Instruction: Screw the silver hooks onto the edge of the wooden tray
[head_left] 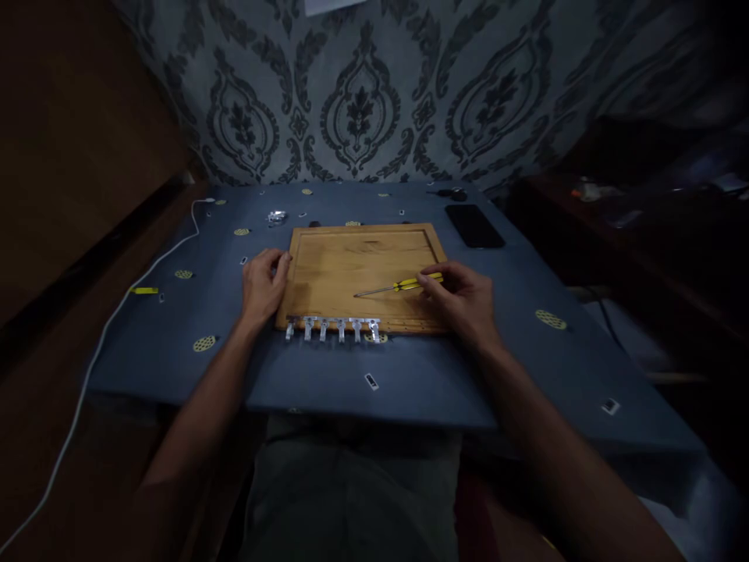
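Note:
A framed wooden board (363,269) lies flat on the cloth-covered table. Along its near edge sits a row of several small shiny metal clips (324,329), which jut out past the wood. My left hand (263,285) is at the board's left edge, fingers curled and thumb against the frame. In my right hand (465,300) is a screwdriver (403,286) with a yellow and black handle, held between thumb and fingers. Its thin shaft points left over the board, with the tip above the wood near the middle. Small dark holes show in the near edge right of the clips.
More metal pieces (277,217) lie behind the board at the left. A black phone (473,226) is at the back right, near a dark object (450,193). A white cable (169,254) runs down the left side past a yellow item (145,290). A patterned wall (360,101) rises behind.

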